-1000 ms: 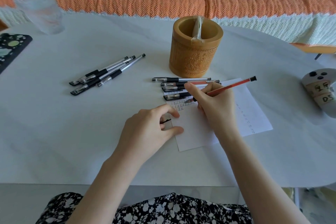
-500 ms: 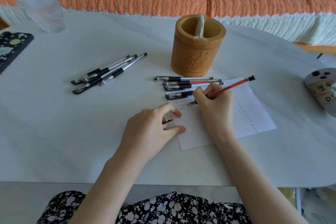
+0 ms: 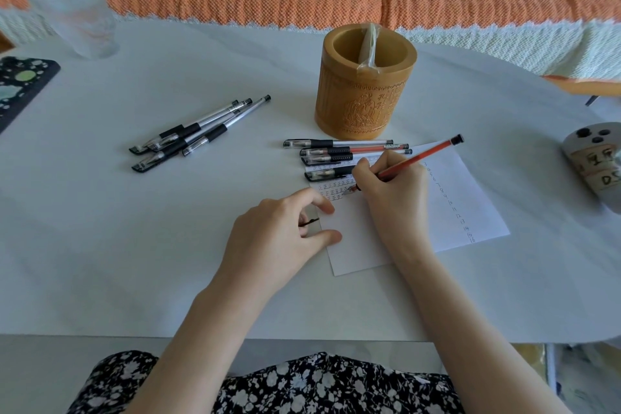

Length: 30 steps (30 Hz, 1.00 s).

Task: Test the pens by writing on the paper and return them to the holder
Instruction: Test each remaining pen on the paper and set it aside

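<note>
While right hand (image 3: 389,191) writes, red pen (image 3: 420,158) tilted, tip seemingly touching paper (image 3: 470,205)

Hidden and cropped bits

The right hand (image 3: 391,193) covers part of the paper (image 3: 470,212); its small written marks are perhaps tally characters. The glass (image 3: 75,17) is blurred, and the dark case (image 3: 20,87) runs off the left edge.

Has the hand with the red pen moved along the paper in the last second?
Yes, slightly. The right hand with the red pen has crept rightward along the paper, covering more of the pens lying below the wooden holder.
</note>
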Each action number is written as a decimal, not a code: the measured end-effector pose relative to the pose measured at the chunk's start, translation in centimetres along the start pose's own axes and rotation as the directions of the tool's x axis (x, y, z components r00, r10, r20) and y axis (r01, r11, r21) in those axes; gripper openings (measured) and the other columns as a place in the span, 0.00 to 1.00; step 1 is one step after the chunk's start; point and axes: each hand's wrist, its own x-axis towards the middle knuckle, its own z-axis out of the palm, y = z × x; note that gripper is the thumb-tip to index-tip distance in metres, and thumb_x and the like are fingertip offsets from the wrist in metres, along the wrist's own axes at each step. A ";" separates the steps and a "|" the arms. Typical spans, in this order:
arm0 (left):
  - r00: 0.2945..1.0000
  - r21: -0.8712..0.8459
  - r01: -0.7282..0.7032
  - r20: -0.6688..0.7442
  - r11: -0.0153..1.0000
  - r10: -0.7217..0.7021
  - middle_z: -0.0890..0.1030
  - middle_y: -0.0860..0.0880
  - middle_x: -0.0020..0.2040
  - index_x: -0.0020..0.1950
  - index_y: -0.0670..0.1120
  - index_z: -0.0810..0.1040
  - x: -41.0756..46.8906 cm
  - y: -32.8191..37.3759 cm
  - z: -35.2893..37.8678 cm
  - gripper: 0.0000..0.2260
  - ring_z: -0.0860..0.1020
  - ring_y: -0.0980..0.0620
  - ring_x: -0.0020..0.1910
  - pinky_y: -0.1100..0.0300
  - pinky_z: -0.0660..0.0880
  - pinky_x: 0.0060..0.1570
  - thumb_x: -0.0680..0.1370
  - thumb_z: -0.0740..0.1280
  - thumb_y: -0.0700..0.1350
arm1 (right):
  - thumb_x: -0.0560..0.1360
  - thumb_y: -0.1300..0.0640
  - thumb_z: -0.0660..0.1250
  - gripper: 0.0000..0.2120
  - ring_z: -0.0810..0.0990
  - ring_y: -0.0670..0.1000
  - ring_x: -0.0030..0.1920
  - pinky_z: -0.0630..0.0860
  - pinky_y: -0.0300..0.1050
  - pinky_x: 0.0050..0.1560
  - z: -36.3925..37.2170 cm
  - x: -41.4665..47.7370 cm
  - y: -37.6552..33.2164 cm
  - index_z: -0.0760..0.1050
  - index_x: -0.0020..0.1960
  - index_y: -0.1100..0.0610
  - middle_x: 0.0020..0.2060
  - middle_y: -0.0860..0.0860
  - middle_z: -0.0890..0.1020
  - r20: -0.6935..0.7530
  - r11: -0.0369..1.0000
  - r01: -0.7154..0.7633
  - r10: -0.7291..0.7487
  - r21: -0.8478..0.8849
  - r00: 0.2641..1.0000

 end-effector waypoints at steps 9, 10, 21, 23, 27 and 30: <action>1.000 0.003 0.003 0.003 1.000 -0.003 0.71 0.56 0.30 0.47 0.61 0.75 0.1 0.0 0.1 0.12 0.72 0.65 0.31 0.70 0.65 0.33 0.67 0.72 0.59 | 0.70 0.64 0.65 0.14 0.59 0.45 0.27 0.57 0.36 0.27 -0.2 -0.1 0.0 0.63 0.29 0.61 0.23 0.49 0.62 -0.014 1.000 0.014 -0.014 -0.012 1.000; 1.000 -0.002 0.005 0.002 1.000 -0.005 0.71 0.56 0.30 0.47 0.61 0.75 0.0 0.0 0.1 0.12 0.72 0.65 0.31 0.70 0.65 0.34 0.67 0.72 0.59 | 0.70 0.63 0.65 0.14 0.59 0.45 0.28 0.57 0.37 0.27 -0.2 -0.1 -0.1 0.63 0.30 0.63 0.23 0.50 0.63 -0.011 1.000 0.011 -0.011 -0.008 1.000; 1.000 0.000 0.012 -0.001 1.000 -0.012 0.73 0.56 0.31 0.48 0.60 0.75 0.0 0.0 0.0 0.12 0.75 0.64 0.35 0.70 0.65 0.35 0.67 0.72 0.60 | 0.69 0.65 0.65 0.14 0.59 0.44 0.26 0.56 0.34 0.26 -0.2 -0.2 -0.3 0.62 0.29 0.60 0.23 0.48 0.61 0.009 1.000 0.009 -0.009 0.006 1.000; 1.000 0.000 0.012 -0.005 1.000 -0.012 0.72 0.56 0.31 0.47 0.60 0.75 0.0 0.0 0.0 0.12 0.75 0.64 0.35 0.70 0.65 0.35 0.67 0.72 0.60 | 0.68 0.66 0.65 0.16 0.59 0.44 0.26 0.56 0.34 0.26 -0.2 -0.2 -0.3 0.61 0.28 0.58 0.21 0.46 0.60 0.008 1.000 0.004 -0.004 0.008 1.000; 1.000 0.001 0.016 -0.004 1.000 -0.016 0.73 0.56 0.32 0.48 0.60 0.75 0.0 0.1 0.0 0.13 0.77 0.62 0.38 0.68 0.66 0.36 0.67 0.72 0.60 | 0.68 0.67 0.65 0.19 0.59 0.44 0.24 0.57 0.33 0.25 -0.2 -0.1 -0.3 0.58 0.27 0.55 0.18 0.45 0.60 0.016 1.000 -0.003 0.003 0.027 1.000; 1.000 0.001 0.015 -0.004 1.000 -0.015 0.73 0.56 0.32 0.48 0.60 0.75 0.0 0.1 0.0 0.13 0.77 0.62 0.38 0.67 0.66 0.36 0.67 0.72 0.60 | 0.68 0.67 0.65 0.19 0.59 0.44 0.24 0.57 0.33 0.25 -0.3 -0.2 -0.3 0.58 0.27 0.55 0.18 0.45 0.61 0.022 1.000 -0.002 0.002 0.024 1.000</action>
